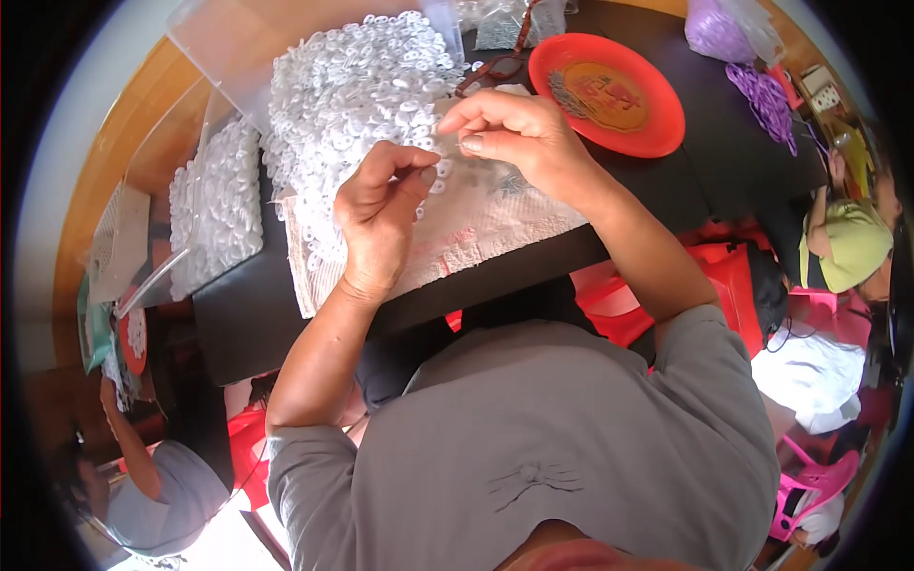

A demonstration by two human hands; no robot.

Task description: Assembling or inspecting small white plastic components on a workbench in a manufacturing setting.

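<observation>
My left hand (pixel 381 209) is raised over the near edge of a pile of small white plastic ring-shaped pieces (pixel 357 86), its thumb and forefinger pinched together. Whatever they hold is too small to make out. Close by on the right, my right hand (pixel 524 138) is curled with thumb and forefinger near each other; a tiny thing seems to be at the fingertips, but its kind does not show. Beneath both hands lies a pale cloth (pixel 447 238) with a red pattern. Some small grey metal bits (pixel 509 184) rest on it below my right hand.
A red plate (pixel 662 109) with small metal pieces stands at the right. Behind my hands are a clear plastic bin (pixel 224 48) and brown-framed glasses (pixel 500 68). A bag of white pieces (pixel 224 205) is at left, purple cord (pixel 762 95) far right. Other people sit on both sides.
</observation>
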